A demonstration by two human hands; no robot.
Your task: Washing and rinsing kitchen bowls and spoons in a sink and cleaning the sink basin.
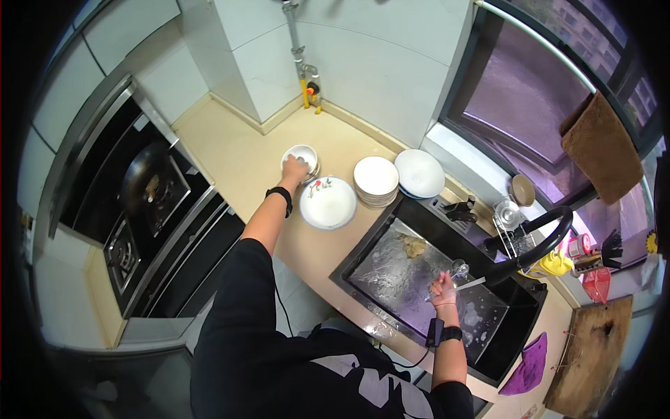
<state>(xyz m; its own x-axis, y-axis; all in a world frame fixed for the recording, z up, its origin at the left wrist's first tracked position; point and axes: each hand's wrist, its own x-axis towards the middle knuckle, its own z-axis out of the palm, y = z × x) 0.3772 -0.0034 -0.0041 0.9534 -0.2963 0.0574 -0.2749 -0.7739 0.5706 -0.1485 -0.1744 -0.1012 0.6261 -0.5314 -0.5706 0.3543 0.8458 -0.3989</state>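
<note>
On the counter, my left hand (296,168) is at a small white bowl (300,153), its fingers over the near rim. Something shiny shows by the fingertips, too small to name. At least one more bowl seems to sit beneath that one. Over the black sink (366,238), my right hand (442,289) is closed around what looks like a spoon (460,270), its shiny head pointing up and away. Water runs from the black faucet (555,222) onto this hand. A brownish clump of food scraps (412,246) lies on the wet sink floor.
A large floral-patterned bowl (328,207), a stack of white plates (376,178) and a wide white bowl (420,173) stand left of the sink. A purple cloth (527,364) and a wooden cutting board (591,356) lie right. A wok (154,180) sits on the stove.
</note>
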